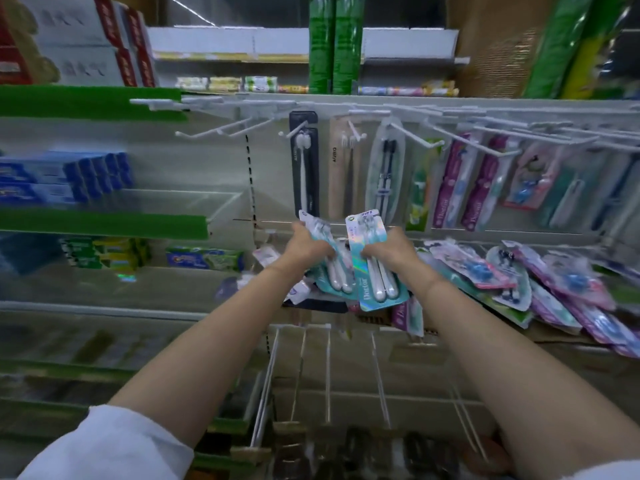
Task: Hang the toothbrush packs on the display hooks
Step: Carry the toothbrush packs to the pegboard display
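Before the hook wall (263, 174), each hand's fingers clamp a teal toothbrush pack: left hand (309, 244), right hand (389, 250).

You can read "Doctor" along the lower edge of the teal toothbrush pack (375, 268) in your right hand (391, 249). "Doctor" also runs up the purple hanging packs (450, 188), and "AURO" up the tan hanging pack (337, 168).

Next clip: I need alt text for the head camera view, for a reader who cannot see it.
Each bare hand, left hand and right hand, grips a teal carded toothbrush pack, the left-hand pack and the right-hand pack, below white wire display hooks; some hooks are bare, and loose packs lie piled on the shelf to the right.
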A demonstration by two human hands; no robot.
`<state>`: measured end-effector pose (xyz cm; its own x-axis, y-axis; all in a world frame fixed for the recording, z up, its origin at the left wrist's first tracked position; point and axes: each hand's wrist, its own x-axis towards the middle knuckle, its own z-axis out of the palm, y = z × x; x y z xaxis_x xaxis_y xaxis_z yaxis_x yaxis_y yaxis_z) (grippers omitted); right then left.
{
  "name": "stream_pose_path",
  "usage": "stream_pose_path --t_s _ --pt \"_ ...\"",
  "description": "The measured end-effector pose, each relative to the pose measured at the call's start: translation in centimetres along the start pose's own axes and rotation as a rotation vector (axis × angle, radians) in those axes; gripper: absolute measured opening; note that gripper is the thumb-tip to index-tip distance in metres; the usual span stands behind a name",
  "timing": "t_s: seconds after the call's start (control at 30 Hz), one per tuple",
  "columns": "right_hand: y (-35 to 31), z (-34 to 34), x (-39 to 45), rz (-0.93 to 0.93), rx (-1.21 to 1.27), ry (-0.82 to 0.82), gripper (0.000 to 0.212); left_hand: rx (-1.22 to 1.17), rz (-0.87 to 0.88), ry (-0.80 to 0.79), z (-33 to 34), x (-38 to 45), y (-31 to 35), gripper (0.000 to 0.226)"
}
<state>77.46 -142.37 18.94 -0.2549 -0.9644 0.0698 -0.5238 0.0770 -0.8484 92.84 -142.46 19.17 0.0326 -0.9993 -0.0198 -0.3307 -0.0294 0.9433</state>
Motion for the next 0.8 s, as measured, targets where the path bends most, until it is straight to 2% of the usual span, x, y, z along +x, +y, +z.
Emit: stream_pose_path --t_s 0.1,0.2,0.27,0.37,0.47,0.53,0.73,0.8 --pt "0.3 -0.3 0.5 0.028 -0.098 0.034 0.04 0.022 0.014 -0.081 0.9 0.9 0.4 0.079" --pt "0.4 -0.3 0.7 0.077 -0.288 0.071 0.053 0.106 0.015 -0.155 1.2 1.5 0.4 0.076" --pt "0.4 -0.1 0.6 0.106 -0.405 0.094 0.053 0.244 0.056 -0.184 0.9 1.8 0.4 0.071" --pt "0.2 0.7 0.1 0.138 -0.526 0.138 0.04 0.476 0.131 -0.175 0.3 2.4 0.4 0.074" --pt "-0.6 1.5 0.0 0.123 -0.527 0.154 0.047 0.528 0.197 -0.146 -0.8 3.7 0.0 0.076" --pt "-1.5 2.2 0.0 0.075 -0.531 0.162 0.049 0.492 0.174 -0.133 -1.9 4.3 -0.2 0.076" --pt "-4.7 6.3 0.2 -0.067 -0.528 0.119 0.038 0.367 0.126 -0.089 -6.9 5.7 -1.7 0.046" --pt "-5.6 7.9 0.1 -0.127 -0.542 0.092 0.037 0.379 0.139 -0.09 -8.5 5.8 -2.4 0.026"
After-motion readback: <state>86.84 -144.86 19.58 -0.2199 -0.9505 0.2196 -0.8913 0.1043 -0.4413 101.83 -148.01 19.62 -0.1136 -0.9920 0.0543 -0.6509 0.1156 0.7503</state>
